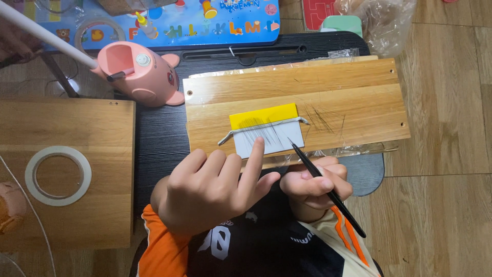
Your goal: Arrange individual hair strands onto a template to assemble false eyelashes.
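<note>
The wooden board (338, 97) lies just beyond both hands, two pale planks with smooth grain and a loose clear plastic sheet (287, 66) crinkled under its far edge. If the left hand (210, 192) leans hard, that slick plastic could let the board slide on the dark ribbed table (159, 133) beneath. A second board (102, 174) sits off to the left of the left hand, carrying a flat white ring of tape (58, 175).

Just ahead of the left index fingertip (258, 143) rests a small card (266, 131), yellow along its far strip and white nearer the fingers, stiff and flat. Fine dark hairs (261, 131) fan across it, held under a thin whitish band (266, 125). They look featherlight; a careless drag of the fingertip or a breath could scatter them, as more loose strands (323, 118) already lie on the wood to the right of the card.

The left fingers are spread, the index stretched out and pressing the card's near edge, the others relaxed and holding nothing. The right hand (315, 187) is curled tight around black tweezers (328, 190), slim and needle-pointed, tip just right of the card. Whether the tips pinch a hair is too fine to tell. A slip of that point could poke the left index finger beside it.
</note>
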